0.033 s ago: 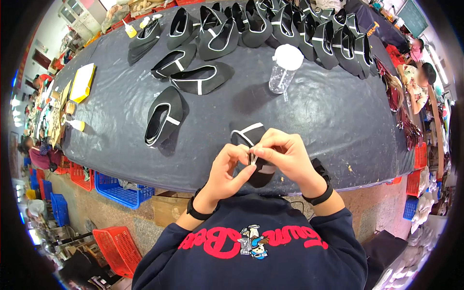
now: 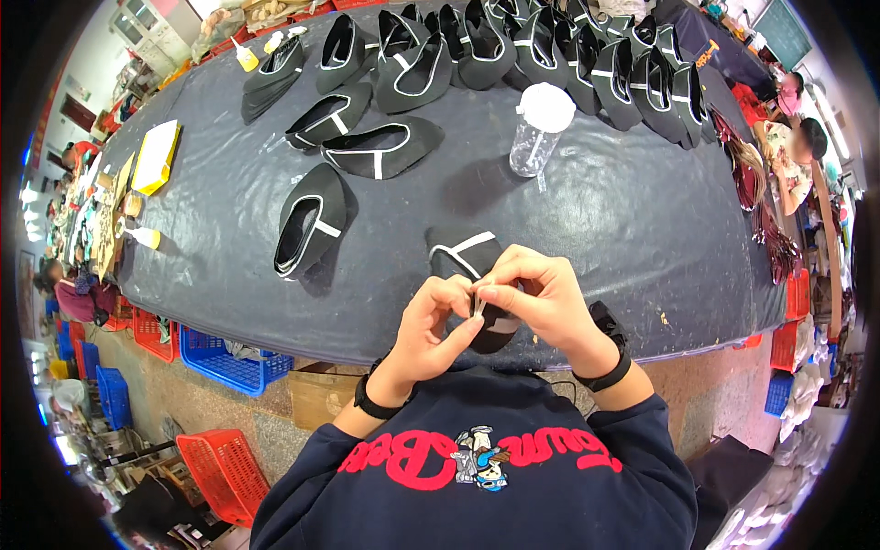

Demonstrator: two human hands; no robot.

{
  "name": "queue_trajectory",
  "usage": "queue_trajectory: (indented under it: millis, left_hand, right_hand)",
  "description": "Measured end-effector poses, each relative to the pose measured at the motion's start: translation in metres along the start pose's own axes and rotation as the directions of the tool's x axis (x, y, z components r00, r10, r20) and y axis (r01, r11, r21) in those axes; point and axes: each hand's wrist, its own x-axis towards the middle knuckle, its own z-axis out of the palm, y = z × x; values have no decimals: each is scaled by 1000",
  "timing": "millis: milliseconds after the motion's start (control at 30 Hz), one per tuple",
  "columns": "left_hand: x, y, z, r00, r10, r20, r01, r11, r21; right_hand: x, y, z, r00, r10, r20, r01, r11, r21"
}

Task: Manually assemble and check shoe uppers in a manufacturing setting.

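Note:
Close to the table's front edge, I hold a black shoe upper [image 2: 465, 241] with white edge trim. My left hand [image 2: 434, 323] is closed on its near rim, with thumb and fingers pinching the edge. Meeting it there, my right hand [image 2: 532, 295] pinches the white trim at the rim between thumb and forefinger. A thin whitish strip of trim shows between the two thumbs. The fingertips hide part of the rim, and the upper's other end is partly covered by the hands. Another black upper [image 2: 321, 233] lies to the left of my hands.
A dark sheet covers the table [image 2: 394, 266]. Beyond my hands stands a clear cup with a white lid [image 2: 548, 108]. Many black uppers [image 2: 486, 50] are lined up at the back. A glue bottle [image 2: 145, 236] lies left; a blue basket [image 2: 234, 362] is below the edge.
The far end of the held upper has shifted slightly left and away from me. My right fingertips have moved very slightly; both hands keep their pinch on the rim.

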Motion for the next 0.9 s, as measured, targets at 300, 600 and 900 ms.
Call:
queue_trajectory:
  millis: [300, 600, 900]
  left_hand:
    - [-2, 6, -2, 994, 89, 66, -91, 995, 32]
    - [-1, 7, -8, 993, -51, 105, 73, 972, -225]
    - [14, 33, -30, 904, -303, 301, 332, 942, -48]
  right_hand:
    - [-6, 0, 9, 996, -37, -75, 34, 999, -43]
    - [-5, 4, 4, 888, 354, 295, -459, 624, 632]
    - [15, 1, -10, 931, -56, 360, 156, 955, -252]
